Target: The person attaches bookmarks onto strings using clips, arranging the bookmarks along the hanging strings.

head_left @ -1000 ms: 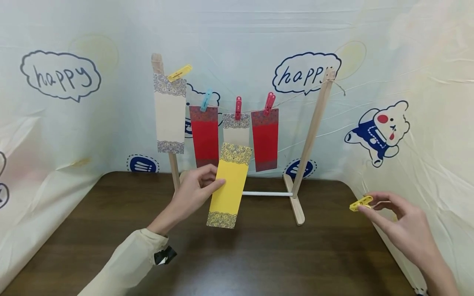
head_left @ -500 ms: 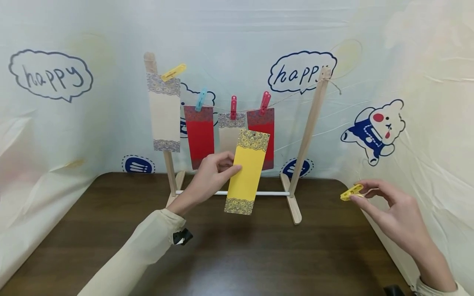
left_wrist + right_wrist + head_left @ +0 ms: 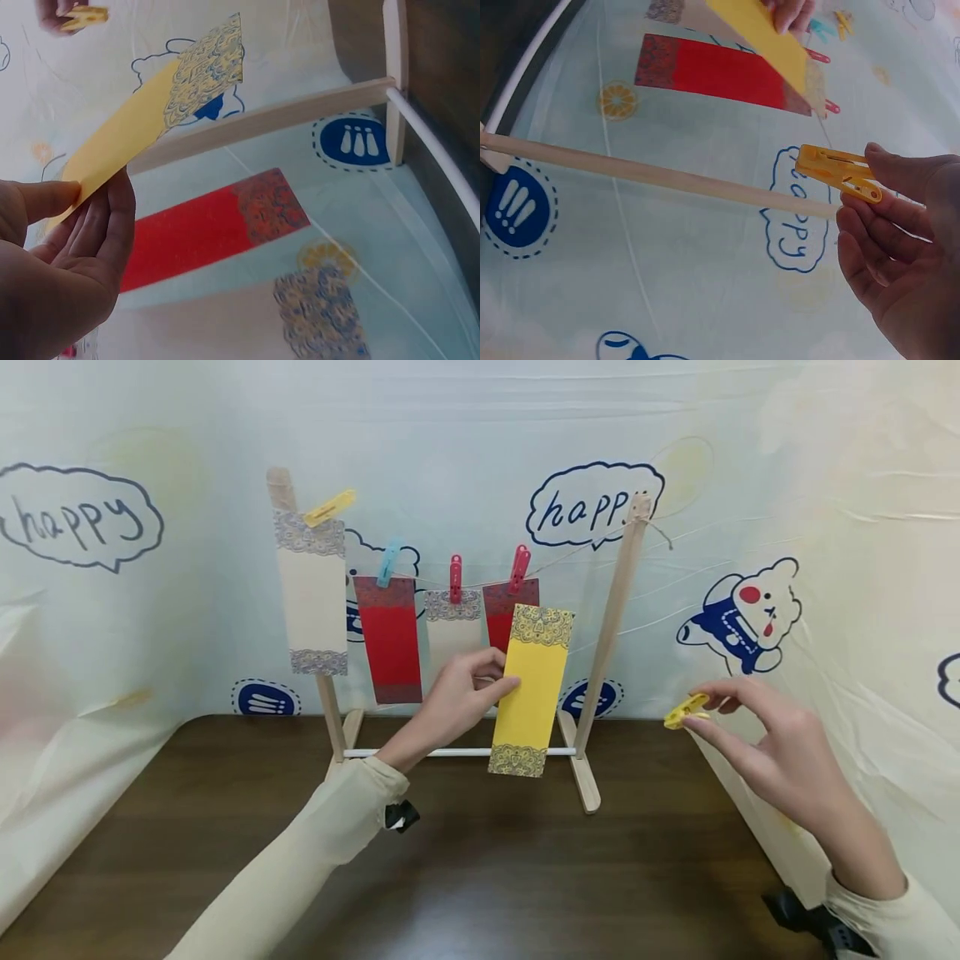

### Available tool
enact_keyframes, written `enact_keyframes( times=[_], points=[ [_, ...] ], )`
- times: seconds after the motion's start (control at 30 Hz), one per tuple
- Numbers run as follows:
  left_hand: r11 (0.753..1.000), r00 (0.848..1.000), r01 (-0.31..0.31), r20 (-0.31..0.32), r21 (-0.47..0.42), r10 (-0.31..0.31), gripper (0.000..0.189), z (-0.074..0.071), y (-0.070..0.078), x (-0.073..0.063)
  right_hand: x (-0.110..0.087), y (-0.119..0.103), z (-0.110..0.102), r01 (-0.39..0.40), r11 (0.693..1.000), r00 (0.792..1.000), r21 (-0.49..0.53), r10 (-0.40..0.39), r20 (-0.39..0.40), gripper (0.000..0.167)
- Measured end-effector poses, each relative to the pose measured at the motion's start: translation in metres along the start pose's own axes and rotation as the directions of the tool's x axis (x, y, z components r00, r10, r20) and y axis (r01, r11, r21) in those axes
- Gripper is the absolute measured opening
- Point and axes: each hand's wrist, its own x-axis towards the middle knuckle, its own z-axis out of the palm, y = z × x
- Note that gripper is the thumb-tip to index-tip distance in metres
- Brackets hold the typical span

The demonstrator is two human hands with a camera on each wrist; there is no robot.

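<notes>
My left hand pinches a yellow card by its left edge, thumb in front and fingers behind. The card has patterned bands at both ends and stands slightly tilted before the right red card, partly covering it. Off to the right, my right hand holds a yellow clothespin between thumb and fingers. In the right wrist view the clothespin points away from the fingertips, apart from the string. The left wrist view shows the yellow card gripped near one end.
A wooden stand with a right post and white crossbar holds a sagging string. Clipped there are a white card by a yellow clothespin, a red card by a blue one, and a shorter-looking white card.
My left hand has carried the yellow card right and upward, from before the middle white card to before the right red card. The right hand, still holding the clothespin, has moved up and left.
</notes>
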Motion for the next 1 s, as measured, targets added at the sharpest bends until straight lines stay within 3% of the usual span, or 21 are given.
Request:
enact_keyframes(
  times=[0.17,0.43,0.7,1.0],
  points=[
    [1.0,1.0,-0.024,-0.004,0.009,0.024,0.015,0.009,0.003,0.012,0.02,-0.006,-0.001,0.071,0.997,0.997,-0.022,-0.071,0.018,0.03],
    [0.997,0.998,-0.063,0.009,-0.04,0.063,0.013,0.025,0.006,0.039,0.064,-0.014,0.0,0.126,0.99,0.992,-0.066,-0.126,0.011,0.028],
    [0.985,0.998,-0.028,0.045,-0.172,0.037,0.016,0.038,0.013,0.062,0.117,-0.011,0.002,0.169,0.986,0.984,-0.001,-0.169,-0.053,0.013],
    [0.967,1.0,0.006,0.026,-0.255,0.0,0.017,0.041,0.018,0.073,0.17,-0.01,0.002,0.144,0.989,0.987,0.017,-0.143,-0.08,0.016]
  ],
)
